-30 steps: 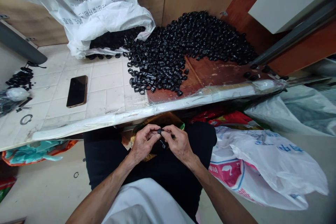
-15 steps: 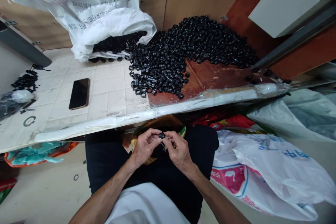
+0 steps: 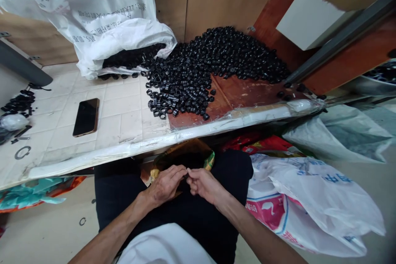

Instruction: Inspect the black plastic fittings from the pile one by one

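Over my lap, my left hand [image 3: 167, 182] and my right hand [image 3: 204, 183] meet at the fingertips, both closed. A small dark bit of a black plastic ring [image 3: 186, 176] shows between them, held in my left fingers, which cover most of it. The fingers of my right hand are curled, its thumb against the left fingertips; what they pinch is hidden. Below and behind the hands, an open brown-gold bag [image 3: 198, 147] sits between my thighs. On the bench beyond lies a large heap of black plastic rings [image 3: 185, 80].
A printed white sack [image 3: 120, 37] spills more rings at the back left. A phone [image 3: 86, 117] lies on the white bench top [image 3: 114, 121]. The taped bench edge [image 3: 123, 148] crosses before my knees. White bags [image 3: 312, 198] stand at right; a grey post [image 3: 340, 35] rises near a box [image 3: 311, 18].
My hands have turned and lowered slightly, and the black ring between their fingertips is now mostly covered. My right fingers have curled in. The whole view has shifted a little.
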Demonstrator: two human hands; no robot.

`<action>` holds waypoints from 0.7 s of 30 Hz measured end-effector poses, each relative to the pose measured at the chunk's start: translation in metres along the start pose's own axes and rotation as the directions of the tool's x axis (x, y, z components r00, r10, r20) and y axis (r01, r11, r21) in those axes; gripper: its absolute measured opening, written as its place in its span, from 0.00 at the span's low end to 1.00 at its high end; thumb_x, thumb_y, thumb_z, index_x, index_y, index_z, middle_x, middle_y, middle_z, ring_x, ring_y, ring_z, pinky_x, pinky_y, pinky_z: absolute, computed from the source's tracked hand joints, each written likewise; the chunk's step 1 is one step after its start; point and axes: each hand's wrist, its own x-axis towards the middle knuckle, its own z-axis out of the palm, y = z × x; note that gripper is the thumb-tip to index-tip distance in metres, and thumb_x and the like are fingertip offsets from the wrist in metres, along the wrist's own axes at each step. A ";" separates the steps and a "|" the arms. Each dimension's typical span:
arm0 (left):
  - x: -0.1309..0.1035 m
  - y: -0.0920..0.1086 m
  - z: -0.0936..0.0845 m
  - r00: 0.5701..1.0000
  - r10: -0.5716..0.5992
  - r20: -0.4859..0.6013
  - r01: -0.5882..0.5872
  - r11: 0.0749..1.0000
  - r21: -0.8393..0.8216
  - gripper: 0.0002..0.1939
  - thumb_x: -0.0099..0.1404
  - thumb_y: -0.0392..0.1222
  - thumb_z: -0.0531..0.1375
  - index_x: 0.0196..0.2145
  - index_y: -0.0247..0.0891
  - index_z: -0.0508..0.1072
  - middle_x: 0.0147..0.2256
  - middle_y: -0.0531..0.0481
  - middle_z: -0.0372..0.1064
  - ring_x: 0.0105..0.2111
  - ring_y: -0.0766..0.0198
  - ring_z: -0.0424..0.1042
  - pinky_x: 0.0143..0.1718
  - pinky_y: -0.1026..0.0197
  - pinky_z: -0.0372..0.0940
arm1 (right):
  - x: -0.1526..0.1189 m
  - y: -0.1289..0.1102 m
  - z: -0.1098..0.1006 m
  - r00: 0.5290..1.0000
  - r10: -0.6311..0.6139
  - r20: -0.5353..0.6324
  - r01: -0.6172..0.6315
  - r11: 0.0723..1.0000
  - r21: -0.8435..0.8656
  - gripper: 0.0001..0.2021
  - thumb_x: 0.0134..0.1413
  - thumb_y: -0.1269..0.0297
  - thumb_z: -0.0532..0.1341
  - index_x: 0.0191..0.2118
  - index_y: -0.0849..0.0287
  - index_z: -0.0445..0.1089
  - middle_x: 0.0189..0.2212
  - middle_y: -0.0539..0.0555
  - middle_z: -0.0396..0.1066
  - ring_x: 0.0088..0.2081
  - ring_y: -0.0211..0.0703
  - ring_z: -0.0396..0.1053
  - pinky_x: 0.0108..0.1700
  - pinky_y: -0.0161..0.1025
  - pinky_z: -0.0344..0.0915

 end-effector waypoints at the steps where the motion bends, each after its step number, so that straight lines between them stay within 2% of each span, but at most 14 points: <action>1: 0.007 0.007 -0.013 0.998 -0.060 0.027 0.060 0.998 0.012 0.20 0.73 0.35 0.57 0.61 0.41 0.69 0.52 0.37 0.76 0.49 0.54 0.79 0.47 0.54 0.77 | -0.002 -0.008 -0.003 0.984 -0.168 -0.065 0.155 0.972 -0.176 0.16 0.60 0.49 0.63 0.31 0.57 0.67 0.22 0.47 0.64 0.20 0.36 0.58 0.24 0.36 0.62; 2: 0.016 0.013 -0.029 0.994 -0.108 0.021 0.107 0.994 0.033 0.21 0.71 0.39 0.61 0.61 0.41 0.68 0.55 0.37 0.74 0.51 0.53 0.78 0.49 0.54 0.76 | -0.004 -0.021 -0.006 0.915 -0.385 -0.118 0.318 0.871 -0.375 0.15 0.62 0.50 0.63 0.33 0.56 0.69 0.24 0.49 0.66 0.23 0.39 0.62 0.27 0.37 0.64; 4: 0.040 0.017 -0.059 0.980 -0.145 -0.133 0.158 0.984 0.087 0.16 0.70 0.39 0.64 0.54 0.40 0.72 0.49 0.41 0.75 0.47 0.55 0.78 0.49 0.56 0.74 | -0.003 -0.054 -0.014 0.594 -0.792 -0.146 0.508 0.509 -0.695 0.09 0.64 0.55 0.63 0.40 0.55 0.72 0.33 0.54 0.71 0.32 0.44 0.68 0.38 0.42 0.70; 5: 0.054 0.014 -0.072 0.955 -0.184 -0.233 0.218 0.968 0.128 0.10 0.70 0.38 0.63 0.49 0.40 0.74 0.43 0.45 0.74 0.41 0.59 0.78 0.45 0.58 0.74 | 0.001 -0.074 -0.018 0.441 -0.892 -0.095 0.508 0.336 -0.793 0.08 0.65 0.57 0.62 0.41 0.55 0.72 0.36 0.57 0.72 0.36 0.48 0.70 0.44 0.46 0.70; 6: 0.069 0.006 -0.083 0.916 -0.237 -0.324 0.303 0.938 0.169 0.07 0.71 0.39 0.62 0.46 0.40 0.74 0.38 0.47 0.72 0.36 0.60 0.76 0.42 0.59 0.73 | 0.007 -0.093 -0.023 0.323 -0.946 -0.041 0.470 0.198 -0.860 0.08 0.65 0.59 0.61 0.43 0.56 0.71 0.40 0.60 0.72 0.42 0.52 0.71 0.49 0.49 0.69; 7: 0.083 -0.004 -0.091 0.882 -0.278 -0.380 0.375 0.903 0.210 0.07 0.71 0.39 0.62 0.46 0.39 0.74 0.36 0.49 0.70 0.33 0.61 0.74 0.40 0.58 0.72 | 0.015 -0.111 -0.027 0.259 -0.966 0.002 0.412 0.109 -0.905 0.09 0.65 0.59 0.61 0.46 0.57 0.71 0.44 0.63 0.72 0.47 0.56 0.70 0.53 0.51 0.68; 8: 0.096 -0.017 -0.096 0.861 -0.324 -0.393 0.438 0.865 0.245 0.09 0.70 0.39 0.62 0.47 0.39 0.74 0.38 0.49 0.70 0.31 0.63 0.73 0.39 0.58 0.71 | 0.025 -0.126 -0.030 0.241 -0.970 0.035 0.355 0.054 -0.933 0.11 0.64 0.59 0.62 0.48 0.58 0.70 0.46 0.64 0.71 0.50 0.59 0.69 0.54 0.53 0.67; 10: 0.117 -0.044 -0.101 0.850 -0.421 -0.316 0.513 0.796 0.320 0.14 0.67 0.37 0.63 0.51 0.39 0.73 0.43 0.47 0.69 0.28 0.64 0.71 0.38 0.57 0.70 | 0.044 -0.145 -0.035 0.298 -0.951 0.083 0.269 0.000 -0.963 0.10 0.64 0.62 0.60 0.47 0.60 0.70 0.44 0.64 0.71 0.46 0.58 0.70 0.50 0.51 0.68; 12: 0.128 -0.063 -0.100 0.846 -0.462 -0.267 0.533 0.748 0.395 0.12 0.67 0.37 0.63 0.48 0.38 0.75 0.43 0.46 0.70 0.31 0.61 0.73 0.39 0.56 0.70 | 0.059 -0.150 -0.038 0.349 -0.930 0.117 0.233 -0.035 -0.972 0.06 0.64 0.67 0.57 0.42 0.60 0.71 0.39 0.62 0.73 0.41 0.56 0.71 0.47 0.49 0.68; 14: 0.130 -0.072 -0.097 0.859 -0.456 -0.232 0.510 0.736 0.445 0.07 0.68 0.37 0.61 0.44 0.39 0.76 0.41 0.45 0.71 0.34 0.58 0.74 0.40 0.56 0.70 | 0.066 -0.145 -0.038 0.335 -0.934 0.126 0.245 -0.043 -0.969 0.06 0.64 0.70 0.56 0.41 0.60 0.71 0.38 0.62 0.74 0.40 0.54 0.72 0.46 0.48 0.68; 16: 0.127 -0.074 -0.095 0.885 -0.416 -0.209 0.464 0.751 0.470 0.05 0.69 0.36 0.60 0.41 0.39 0.76 0.40 0.46 0.73 0.36 0.57 0.75 0.39 0.57 0.69 | 0.066 -0.137 -0.033 0.281 -0.954 0.101 0.314 -0.008 -0.949 0.07 0.65 0.68 0.57 0.43 0.60 0.71 0.39 0.61 0.75 0.40 0.53 0.73 0.47 0.47 0.69; 18: 0.122 -0.071 -0.095 0.910 -0.361 -0.203 0.414 0.776 0.476 0.05 0.69 0.36 0.59 0.39 0.39 0.75 0.39 0.46 0.74 0.39 0.56 0.76 0.40 0.57 0.69 | 0.062 -0.130 -0.025 0.258 -0.965 0.052 0.441 0.070 -0.895 0.07 0.66 0.65 0.58 0.45 0.59 0.71 0.40 0.60 0.76 0.40 0.50 0.75 0.47 0.46 0.71; 19: 0.119 -0.070 -0.095 0.919 -0.332 -0.211 0.394 0.791 0.469 0.05 0.68 0.35 0.59 0.38 0.39 0.75 0.38 0.46 0.75 0.39 0.56 0.76 0.40 0.57 0.69 | 0.060 -0.127 -0.018 0.274 -0.962 0.020 0.514 0.128 -0.848 0.07 0.67 0.63 0.59 0.45 0.58 0.72 0.40 0.58 0.77 0.39 0.49 0.75 0.46 0.45 0.72; 21: 0.117 -0.066 -0.095 0.932 -0.275 -0.235 0.353 0.836 0.420 0.04 0.67 0.34 0.59 0.38 0.39 0.74 0.38 0.47 0.75 0.37 0.58 0.75 0.39 0.58 0.68 | 0.056 -0.124 -0.003 0.353 -0.935 -0.033 0.644 0.268 -0.717 0.07 0.66 0.60 0.61 0.43 0.56 0.73 0.39 0.55 0.78 0.37 0.46 0.76 0.44 0.42 0.73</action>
